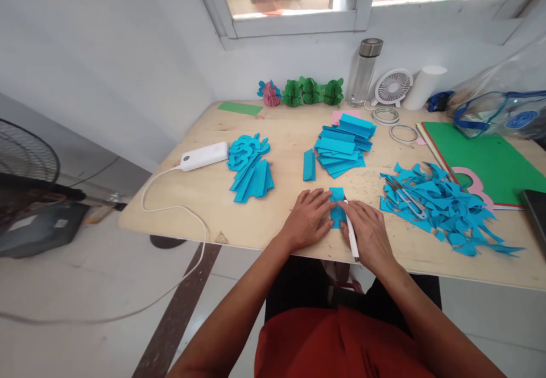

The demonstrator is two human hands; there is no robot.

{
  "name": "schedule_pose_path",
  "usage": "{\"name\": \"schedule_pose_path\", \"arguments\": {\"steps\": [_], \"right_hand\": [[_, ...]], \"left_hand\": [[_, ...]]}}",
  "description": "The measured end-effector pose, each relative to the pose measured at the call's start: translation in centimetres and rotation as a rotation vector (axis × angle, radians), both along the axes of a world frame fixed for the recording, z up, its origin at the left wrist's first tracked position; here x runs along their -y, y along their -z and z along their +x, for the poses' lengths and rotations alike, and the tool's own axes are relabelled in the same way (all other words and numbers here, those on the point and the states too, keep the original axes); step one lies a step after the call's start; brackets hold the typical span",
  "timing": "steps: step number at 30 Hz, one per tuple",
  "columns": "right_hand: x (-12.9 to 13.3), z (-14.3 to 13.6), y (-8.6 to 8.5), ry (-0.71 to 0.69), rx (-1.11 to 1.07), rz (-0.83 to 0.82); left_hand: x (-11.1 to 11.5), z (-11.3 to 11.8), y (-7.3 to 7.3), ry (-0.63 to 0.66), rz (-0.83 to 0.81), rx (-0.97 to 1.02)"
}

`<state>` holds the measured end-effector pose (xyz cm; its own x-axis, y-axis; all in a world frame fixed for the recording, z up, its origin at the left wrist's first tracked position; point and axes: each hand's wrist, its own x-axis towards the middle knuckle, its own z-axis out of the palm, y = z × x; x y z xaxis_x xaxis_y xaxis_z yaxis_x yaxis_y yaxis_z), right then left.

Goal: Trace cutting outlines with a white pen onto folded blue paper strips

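Observation:
Near the table's front edge lies a small piece of blue paper [337, 214]. My left hand [307, 219] rests flat on its left side with the fingers spread, pressing it against the table. A white pen [352, 236] is in my right hand [367, 231], which is closed around it at the paper's right edge. The pen slants, its upper end near the paper and its dark end toward me. Just beyond my hands are a folded blue strip [309, 165] and a loose stack of folded blue papers [344, 144].
Blue cut-out shapes [251, 167] lie on the left by a white power bank [203, 156] with a cable. Blue scraps [443, 210] are heaped right, a cutting tool [412, 199] on top. Behind stand green paper ornaments [313, 91], a bottle [362, 77] and a small fan [393, 88].

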<state>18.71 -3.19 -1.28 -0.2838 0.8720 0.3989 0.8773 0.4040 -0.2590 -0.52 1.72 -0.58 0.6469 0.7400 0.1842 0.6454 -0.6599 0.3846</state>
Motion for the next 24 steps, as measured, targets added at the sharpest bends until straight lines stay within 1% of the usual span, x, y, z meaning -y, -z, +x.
{"name": "schedule_pose_path", "arguments": {"steps": [13, 24], "right_hand": [[-0.1, 0.0, 0.0, -0.001, 0.006, 0.003], [-0.1, 0.0, 0.0, -0.005, 0.002, 0.007]], "left_hand": [[-0.7, -0.5, -0.5, 0.045, -0.037, -0.022], [-1.1, -0.8, -0.4, 0.079, -0.034, -0.011]]}}
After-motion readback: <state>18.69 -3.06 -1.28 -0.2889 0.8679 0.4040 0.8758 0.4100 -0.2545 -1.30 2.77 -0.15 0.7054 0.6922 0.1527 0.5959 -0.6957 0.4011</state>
